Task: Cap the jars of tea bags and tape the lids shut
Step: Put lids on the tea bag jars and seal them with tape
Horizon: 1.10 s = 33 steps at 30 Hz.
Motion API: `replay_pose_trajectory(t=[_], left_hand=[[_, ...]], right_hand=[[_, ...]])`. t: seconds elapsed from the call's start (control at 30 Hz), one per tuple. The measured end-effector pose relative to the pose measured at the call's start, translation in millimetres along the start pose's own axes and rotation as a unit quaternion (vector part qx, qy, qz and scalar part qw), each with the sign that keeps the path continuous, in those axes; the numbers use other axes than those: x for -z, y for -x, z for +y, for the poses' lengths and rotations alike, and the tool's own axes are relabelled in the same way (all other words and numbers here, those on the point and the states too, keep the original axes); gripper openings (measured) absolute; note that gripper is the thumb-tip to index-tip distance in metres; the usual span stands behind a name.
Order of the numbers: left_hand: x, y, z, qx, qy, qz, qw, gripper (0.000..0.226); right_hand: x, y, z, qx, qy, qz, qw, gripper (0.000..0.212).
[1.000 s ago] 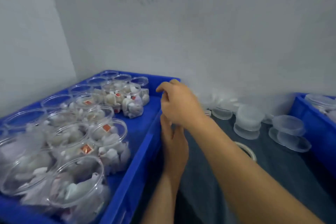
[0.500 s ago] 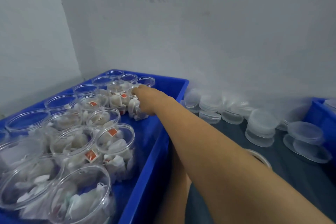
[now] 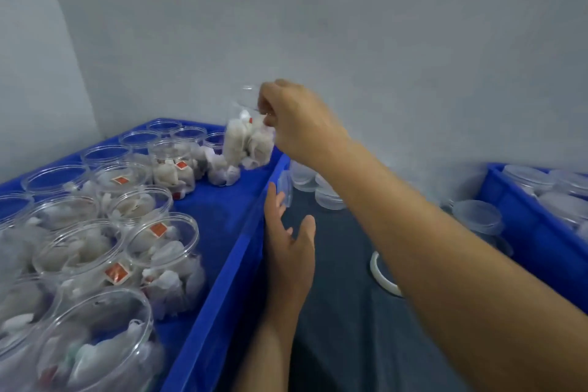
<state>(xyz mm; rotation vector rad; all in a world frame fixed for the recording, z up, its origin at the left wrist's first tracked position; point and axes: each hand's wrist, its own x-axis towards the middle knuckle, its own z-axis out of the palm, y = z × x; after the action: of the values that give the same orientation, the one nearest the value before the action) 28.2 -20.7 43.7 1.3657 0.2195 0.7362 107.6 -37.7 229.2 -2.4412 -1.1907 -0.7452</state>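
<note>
Jar (image 3: pixel 248 140): uncapped, holding tea bags, lifted above the crate's (image 3: pixel 222 280) far right corner, centre frame.
Right hand (image 3: pixel 296 118): pinching the jar's rim.
Left hand (image 3: pixel 288 245): fingers spread, empty, lower centre beside the crate wall.
Lids (image 3: pixel 321 191): heaped right of the crate.

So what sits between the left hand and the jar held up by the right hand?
In the head view, a clear lid stands on edge at the left hand's fingertips by the blue crate's rim; above it, air up to the lifted jar.
</note>
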Motion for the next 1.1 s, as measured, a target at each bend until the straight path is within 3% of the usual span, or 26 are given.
replay_pose_trajectory(t=[0.17, 0.37, 0.43, 0.6, 0.77, 0.83, 0.9, 1.0, 1.1], left_hand=[[-8.6, 4.4, -7.0, 0.008, -0.024, -0.004, 1.000, 0.084], [-29.3, 26.6, -10.9, -0.004, -0.179, -0.040, 0.983, 0.100], [-32.9, 33.4, -14.4, -0.024, -0.198, -0.063, 0.978, 0.092], [-37.2, 37.0, -21.4, -0.008, -0.218, -0.065, 0.974, 0.073], [-39.1, 36.7, -21.9, -0.012, -0.213, -0.061, 0.975, 0.074], [-39.9, 37.9, -22.0, -0.020, -0.214, -0.055, 0.975, 0.074], [-40.3, 38.7, -23.2, -0.019, -0.217, -0.054, 0.975, 0.074], [-39.9, 39.8, -24.9, -0.022, -0.219, -0.063, 0.973, 0.075], [-39.3, 39.6, -25.1, -0.026, -0.217, -0.065, 0.974, 0.077]], right_hand=[[38.2, 67.4, 41.0, -0.051, 0.035, 0.053, 0.997, 0.027], [12.9, 158.4, 57.8, -0.115, -0.007, -0.048, 0.992, 0.024], [-3.1, 181.7, 61.6, -0.147, -0.048, -0.056, 0.986, 0.028], [-28.1, 212.4, 67.5, -0.140, -0.103, 0.015, 0.985, 0.020], [-24.2, 218.8, 79.8, -0.116, -0.195, 0.093, 0.969, 0.021], [-24.2, 220.8, 93.5, -0.149, -0.178, 0.148, 0.961, 0.021], [-25.9, 221.7, 116.7, -0.228, -0.093, 0.169, 0.954, 0.019], [-28.6, 223.5, 155.5, -0.342, 0.058, 0.057, 0.936, 0.033], [-31.7, 225.1, 180.3, -0.360, 0.124, -0.046, 0.924, 0.040]])
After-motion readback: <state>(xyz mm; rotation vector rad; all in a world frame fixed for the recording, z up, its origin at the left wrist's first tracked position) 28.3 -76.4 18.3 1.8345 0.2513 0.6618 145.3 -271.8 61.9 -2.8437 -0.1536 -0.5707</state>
